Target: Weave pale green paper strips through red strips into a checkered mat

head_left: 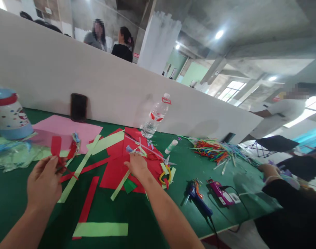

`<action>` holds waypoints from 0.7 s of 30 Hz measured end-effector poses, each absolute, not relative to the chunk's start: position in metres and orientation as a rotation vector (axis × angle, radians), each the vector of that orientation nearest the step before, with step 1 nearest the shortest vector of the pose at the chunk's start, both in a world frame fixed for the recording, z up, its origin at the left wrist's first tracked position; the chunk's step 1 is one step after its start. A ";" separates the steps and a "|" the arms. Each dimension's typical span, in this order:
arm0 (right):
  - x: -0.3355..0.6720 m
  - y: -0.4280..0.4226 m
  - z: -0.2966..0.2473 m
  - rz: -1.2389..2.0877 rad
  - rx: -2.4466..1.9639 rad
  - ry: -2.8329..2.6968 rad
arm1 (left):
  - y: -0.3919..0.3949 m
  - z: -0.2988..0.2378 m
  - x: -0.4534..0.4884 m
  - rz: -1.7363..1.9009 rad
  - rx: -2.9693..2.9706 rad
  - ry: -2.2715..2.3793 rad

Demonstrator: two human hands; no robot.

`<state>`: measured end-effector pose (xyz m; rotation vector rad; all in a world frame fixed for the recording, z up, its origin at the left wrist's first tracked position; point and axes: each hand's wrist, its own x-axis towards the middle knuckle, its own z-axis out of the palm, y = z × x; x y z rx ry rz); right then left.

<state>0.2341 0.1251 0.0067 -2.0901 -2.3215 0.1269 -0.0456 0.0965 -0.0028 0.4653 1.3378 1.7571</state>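
My left hand (pixel 44 178) is closed, pinching a folded red paper strip (pixel 56 145) between thumb and fingers above the green table. My right hand (pixel 137 165) reaches down onto a pile of red paper sheets (pixel 113 176) with pale green strips on and around it. The thumb points left, but the other fingertips are hidden, so a grip cannot be made out. Yellow-handled scissors (pixel 161 175) lie just right of that hand. A green paper scrap (pixel 129 186) sits below it. Nearer me, a pale green strip (pixel 102 229) lies across a red strip (pixel 89 200).
Behind the pile stand a water bottle (pixel 155 119) and a glue stick (pixel 171 147). Two glue guns, blue (pixel 200 200) and purple (pixel 221 194), trail cords at right. A phone (pixel 78 107) leans on the partition (pixel 116 86). Another person's arm (pixel 272 173) rests far right.
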 end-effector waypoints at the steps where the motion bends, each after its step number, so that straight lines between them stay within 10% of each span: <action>1: 0.235 0.125 0.007 0.113 -2.089 -2.322 | 0.096 -0.002 -0.045 1.756 0.464 1.337; 21: 0.246 0.126 0.004 0.244 -2.088 -2.089 | 0.090 0.005 -0.037 1.809 0.434 1.306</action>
